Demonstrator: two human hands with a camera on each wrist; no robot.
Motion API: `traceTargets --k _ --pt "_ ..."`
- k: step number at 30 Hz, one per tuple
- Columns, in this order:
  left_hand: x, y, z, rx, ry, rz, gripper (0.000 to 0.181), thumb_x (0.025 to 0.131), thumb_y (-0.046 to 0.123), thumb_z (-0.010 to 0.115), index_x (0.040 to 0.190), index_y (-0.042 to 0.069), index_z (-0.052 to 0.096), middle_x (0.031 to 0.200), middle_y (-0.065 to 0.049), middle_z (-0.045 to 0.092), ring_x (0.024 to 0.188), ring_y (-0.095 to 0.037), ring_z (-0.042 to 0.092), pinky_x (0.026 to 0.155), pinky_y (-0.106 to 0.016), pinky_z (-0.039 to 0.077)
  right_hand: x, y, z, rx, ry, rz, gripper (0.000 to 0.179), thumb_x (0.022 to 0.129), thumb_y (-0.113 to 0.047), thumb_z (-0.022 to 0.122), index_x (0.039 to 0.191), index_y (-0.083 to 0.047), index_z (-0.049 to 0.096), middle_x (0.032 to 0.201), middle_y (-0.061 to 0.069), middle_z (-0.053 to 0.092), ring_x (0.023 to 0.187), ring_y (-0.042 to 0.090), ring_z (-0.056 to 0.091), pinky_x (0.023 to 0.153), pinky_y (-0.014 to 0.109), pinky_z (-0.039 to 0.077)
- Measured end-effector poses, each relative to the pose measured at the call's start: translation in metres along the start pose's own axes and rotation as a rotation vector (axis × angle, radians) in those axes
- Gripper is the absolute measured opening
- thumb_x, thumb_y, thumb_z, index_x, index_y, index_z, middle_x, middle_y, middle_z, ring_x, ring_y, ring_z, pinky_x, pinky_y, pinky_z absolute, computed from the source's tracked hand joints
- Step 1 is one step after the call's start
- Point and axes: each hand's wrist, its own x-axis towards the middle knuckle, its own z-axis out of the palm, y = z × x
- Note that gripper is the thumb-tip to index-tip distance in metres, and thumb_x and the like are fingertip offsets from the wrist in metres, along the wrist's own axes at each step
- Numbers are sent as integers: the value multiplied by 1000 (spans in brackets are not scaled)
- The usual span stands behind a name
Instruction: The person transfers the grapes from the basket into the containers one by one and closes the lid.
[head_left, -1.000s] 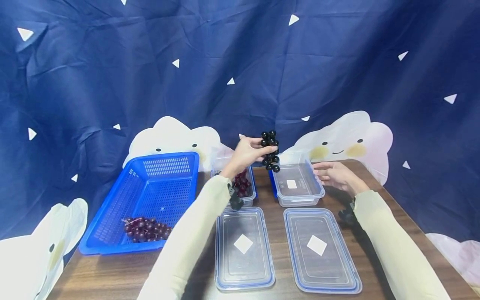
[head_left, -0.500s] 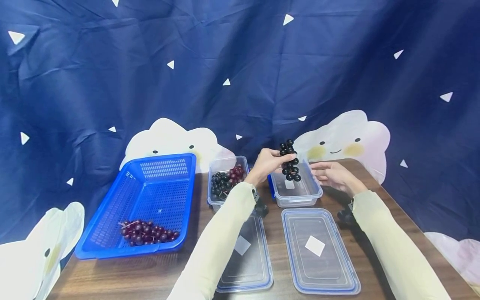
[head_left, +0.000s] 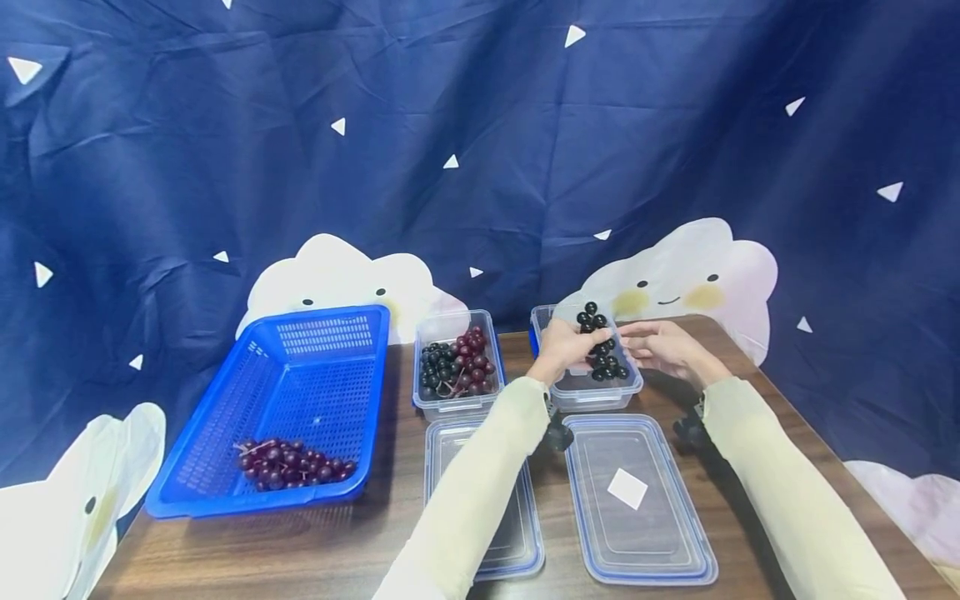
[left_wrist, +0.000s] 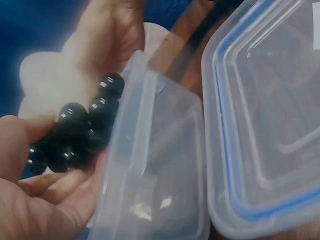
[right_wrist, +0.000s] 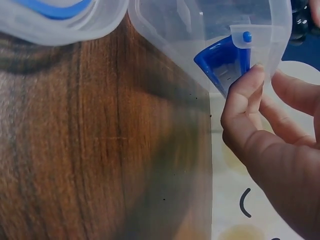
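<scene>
My left hand (head_left: 567, 344) pinches a bunch of black grapes (head_left: 602, 354) between thumb and fingers, over the mouth of the right-hand clear food container (head_left: 596, 398). In the left wrist view the same black grapes (left_wrist: 75, 132) hang beside the container's wall (left_wrist: 165, 145). My right hand (head_left: 663, 348) holds that container at its right side. Seen from the right wrist, the curled fingers (right_wrist: 245, 95) are at the wall by a blue clip (right_wrist: 225, 57). A second container (head_left: 457, 407), to the left, has black grapes (head_left: 437, 365) and red grapes (head_left: 472, 358) in it.
At the left stands a blue basket (head_left: 378, 392) with a bunch of red grapes (head_left: 292, 465) at its near end. Two clear lids lie in front of the containers; the left lid (head_left: 517, 533) is partly behind my sleeve, the right lid (head_left: 637, 533) shows whole.
My left hand has carried the black grapes right and down, from between the containers to the right-hand one. The left container's contents have come into view. My right hand has stayed at the container's side.
</scene>
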Motion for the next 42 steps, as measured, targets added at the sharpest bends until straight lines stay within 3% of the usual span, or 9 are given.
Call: traceTargets --k 2,7,12,17,22,28,34,39,42 --pt "2 -2 7 12 -17 -28 39 87 28 88 102 -4 71 88 -14 75 76 -30 79 76 -47 67 0 -1 1 8 4 1 50 107 -1 51 152 15 36 91 -9 75 87 1 70 81 20 61" --pt "7 -12 21 220 34 -60 49 84 34 89 111 -2 69 95 -13 71 68 -24 75 60 -38 66 2 -1 2 15 -1 -12 52 106 2 50 153 18 33 93 -10 75 86 2 70 81 21 61" --pt "8 -19 28 356 74 -67 51 86 38 87 114 -3 72 111 -18 65 65 -20 68 54 -29 63 4 1 3 8 9 2 56 106 1 50 154 19 29 91 -10 73 83 1 68 79 20 61" --pt "3 -17 30 437 81 -64 47 89 41 84 110 0 74 108 -17 73 57 -17 68 45 -21 54 3 1 2 19 12 2 56 107 0 50 155 18 28 92 -9 74 84 2 68 79 19 60" --pt "-1 -16 30 563 74 -40 48 90 47 81 111 4 77 100 -12 78 68 -18 71 55 -25 57 2 0 3 25 16 2 55 107 1 49 154 19 27 91 -9 73 82 2 68 78 19 60" --pt "7 -23 37 753 11 -26 60 91 63 71 123 12 75 114 -7 79 97 -20 75 81 -33 61 0 1 1 34 25 12 55 107 1 49 154 19 28 90 -8 75 82 3 69 77 19 60" --pt "5 -22 37 755 -16 -15 56 96 62 64 122 13 76 119 -7 79 105 -22 75 86 -35 61 -2 1 1 47 27 23 54 106 -1 53 153 18 32 91 -7 76 82 3 69 78 20 60" --pt "-8 -13 31 765 -13 54 54 102 58 57 119 11 76 117 -7 79 105 -23 75 87 -36 61 -3 1 1 45 30 25 52 106 -1 54 151 17 35 88 -8 75 81 2 69 77 20 60" --pt "-13 -5 24 783 -16 112 50 105 53 55 111 9 77 107 -7 79 96 -22 74 81 -34 60 -3 1 0 31 24 22 54 107 -2 54 152 18 33 88 -8 75 82 2 69 77 20 60"
